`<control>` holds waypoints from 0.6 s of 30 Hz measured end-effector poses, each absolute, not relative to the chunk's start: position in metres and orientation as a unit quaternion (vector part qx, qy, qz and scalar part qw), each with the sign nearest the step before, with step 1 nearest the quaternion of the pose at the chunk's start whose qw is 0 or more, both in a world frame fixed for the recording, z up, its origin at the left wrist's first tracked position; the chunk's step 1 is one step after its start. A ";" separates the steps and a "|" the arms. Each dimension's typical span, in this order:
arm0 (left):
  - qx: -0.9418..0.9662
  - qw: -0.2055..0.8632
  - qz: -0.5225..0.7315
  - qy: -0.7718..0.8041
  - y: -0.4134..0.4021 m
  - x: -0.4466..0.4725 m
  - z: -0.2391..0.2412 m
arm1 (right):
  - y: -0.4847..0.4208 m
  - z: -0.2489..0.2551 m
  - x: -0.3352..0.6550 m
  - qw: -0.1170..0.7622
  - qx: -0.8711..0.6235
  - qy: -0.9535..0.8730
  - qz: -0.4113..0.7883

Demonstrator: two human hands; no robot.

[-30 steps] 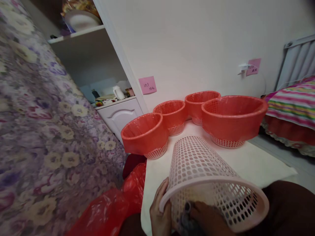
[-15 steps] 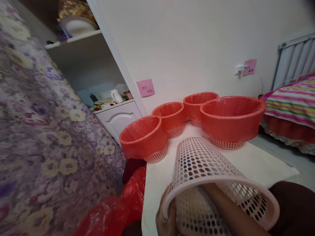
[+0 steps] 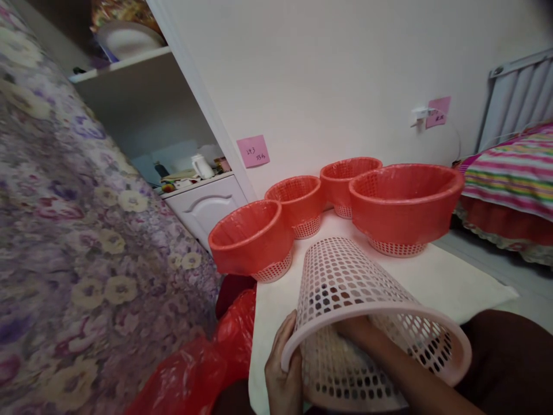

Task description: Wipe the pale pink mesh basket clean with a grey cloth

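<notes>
Left hand (image 3: 281, 374) gripped the rim of the pink mesh basket (image 3: 345, 288) lying tilted at the table's (image 3: 453, 282) near edge, while the right hand (image 3: 351, 329) was inside it, its grip hidden. A pink note (image 3: 253, 151) on the wall bore unreadable scrawl above four red-lined baskets (image 3: 404, 204). Compared with half a second earlier, the basket sat slightly lower.

White wall (image 3: 328, 75), shelved cupboard (image 3: 142, 109), striped bed (image 3: 510, 178).

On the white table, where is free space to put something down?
The white table is bare right of the pink basket, below the biggest lined basket. A smaller patch lies by its left edge. The far side is crowded with four lined baskets.
</notes>
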State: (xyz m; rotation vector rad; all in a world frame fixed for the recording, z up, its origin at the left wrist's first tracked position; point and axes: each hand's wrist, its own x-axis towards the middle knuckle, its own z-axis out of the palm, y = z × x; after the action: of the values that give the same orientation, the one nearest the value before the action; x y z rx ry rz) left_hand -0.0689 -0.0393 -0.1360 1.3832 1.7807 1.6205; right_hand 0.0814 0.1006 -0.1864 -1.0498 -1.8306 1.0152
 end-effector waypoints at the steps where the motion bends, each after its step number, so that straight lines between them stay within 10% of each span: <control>1: 0.476 0.185 0.578 0.636 -0.040 -0.069 -0.139 | 0.092 -0.189 0.082 0.361 -0.407 -0.747 0.382; 10: 0.447 0.188 0.586 0.649 -0.039 -0.074 -0.146 | 0.008 -0.195 0.117 0.199 -0.337 -0.843 0.369; 18: 0.337 0.214 0.620 0.675 -0.033 -0.061 -0.156 | 0.105 -0.159 0.101 0.397 -0.404 -0.706 0.426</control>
State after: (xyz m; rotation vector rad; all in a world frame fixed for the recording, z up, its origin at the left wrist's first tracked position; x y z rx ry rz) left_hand -0.0608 -0.0332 -0.1558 0.9363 1.8723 1.7216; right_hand 0.1009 0.1047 -0.1587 -1.0233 -1.7882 1.0780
